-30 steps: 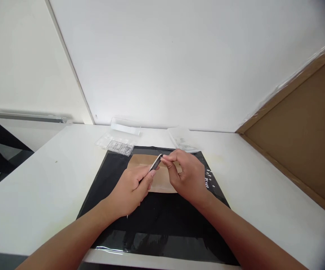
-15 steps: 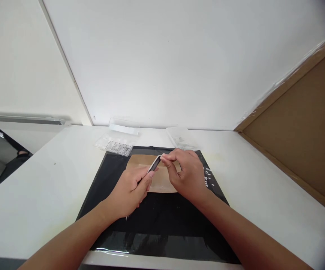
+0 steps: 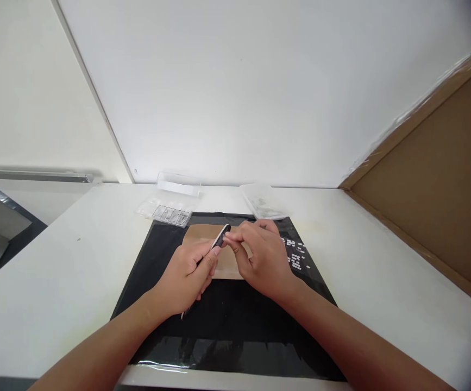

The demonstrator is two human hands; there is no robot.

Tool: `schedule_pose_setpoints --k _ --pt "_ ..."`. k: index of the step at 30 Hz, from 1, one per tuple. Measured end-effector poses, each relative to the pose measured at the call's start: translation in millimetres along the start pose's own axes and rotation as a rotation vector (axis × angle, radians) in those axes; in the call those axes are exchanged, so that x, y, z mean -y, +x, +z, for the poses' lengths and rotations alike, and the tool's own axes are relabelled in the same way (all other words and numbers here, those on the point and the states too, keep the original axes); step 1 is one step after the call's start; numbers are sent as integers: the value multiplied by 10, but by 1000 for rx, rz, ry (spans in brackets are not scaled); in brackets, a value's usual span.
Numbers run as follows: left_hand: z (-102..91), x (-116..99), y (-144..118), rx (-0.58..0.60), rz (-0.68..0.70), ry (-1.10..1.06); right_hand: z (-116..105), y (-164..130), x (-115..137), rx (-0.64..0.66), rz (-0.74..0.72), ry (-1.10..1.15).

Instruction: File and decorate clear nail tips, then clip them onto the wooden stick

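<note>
Black with a white edge, a slim, long object [image 3: 220,238] slants through my left hand [image 3: 190,274], which is wrapped around its middle, thumb along the top. Its upper end juts past my thumb and forefinger, up and to the right; its lower tip peeks out beneath my palm. At that upper end, the thumb and forefinger of my right hand [image 3: 262,258] come together against the dark face; whether they pinch something tiny, I cannot tell. Both hands are above a tan sheet [image 3: 200,233] on a black mat [image 3: 243,315]. Small white pieces [image 3: 296,262] are scattered on the mat, right of my right hand. Beyond, on the white table [image 3: 56,304], sit a clear compartmented tray [image 3: 172,214] at left and a translucent container [image 3: 262,200] at right.
</note>
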State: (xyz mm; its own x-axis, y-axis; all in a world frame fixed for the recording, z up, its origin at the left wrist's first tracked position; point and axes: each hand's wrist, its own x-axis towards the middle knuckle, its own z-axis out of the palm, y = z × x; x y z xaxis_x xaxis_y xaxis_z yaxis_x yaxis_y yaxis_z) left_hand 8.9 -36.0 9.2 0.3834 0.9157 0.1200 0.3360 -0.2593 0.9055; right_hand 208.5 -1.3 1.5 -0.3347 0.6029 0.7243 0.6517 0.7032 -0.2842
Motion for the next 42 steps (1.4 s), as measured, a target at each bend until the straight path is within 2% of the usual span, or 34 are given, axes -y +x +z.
schedule_pose_setpoints --k 6,12,18,28,42 --pt "2 12 -4 1 5 -10 -10 10 -16 -75 36 -52" --pt "-9 1 -3 1 5 24 -23 6 -4 15 -42 11" --pt "-13 -14 3 -1 32 42 -28 9 -25 -29 -21 17" --pt "-16 -21 8 -11 43 57 -69 -63 117 -73 -12 391" --pt "-24 -4 1 -18 42 47 -35 -51 67 -110 -130 224"
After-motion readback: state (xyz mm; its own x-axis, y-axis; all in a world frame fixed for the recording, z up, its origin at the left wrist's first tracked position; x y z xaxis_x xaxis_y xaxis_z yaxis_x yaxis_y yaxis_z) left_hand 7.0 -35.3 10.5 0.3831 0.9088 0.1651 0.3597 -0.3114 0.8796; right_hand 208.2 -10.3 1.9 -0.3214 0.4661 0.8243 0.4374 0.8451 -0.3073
